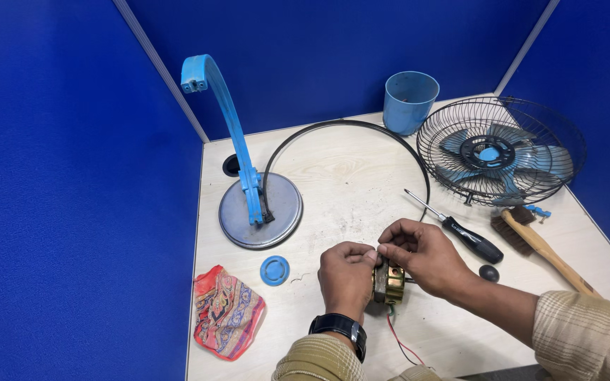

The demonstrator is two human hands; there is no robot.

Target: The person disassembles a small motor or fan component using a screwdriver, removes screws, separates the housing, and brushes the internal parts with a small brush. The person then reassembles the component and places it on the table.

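1. Left hand [346, 274], with a black watch at the wrist: its grip is closed around the left side of the motor [388, 281], thumb and fingertips pinching its upper edge.
2. Right hand [423, 255]: its grip is closed over the motor's top and right side, fingertips meeting those of the left hand.
3. Motor: a small brass-coloured unit held between both hands at the near middle of the bench [347, 176]; whether it rests on the surface cannot be told. Red and green wires [400, 342] trail from it toward the near edge.
4. Screwdriver [460, 229], black-handled, lies just beyond the right hand.
5. Brush [538, 243], wooden-handled, lies at the right, beside the fan guard [500, 151] with its blue blades.
6. Stand [248, 190]: blue arm on a round metal base, at the left.
7. Blue cap [274, 270] and patterned cloth [227, 310] lie left of the hands.
8. Blue cup [409, 101] stands at the far edge.
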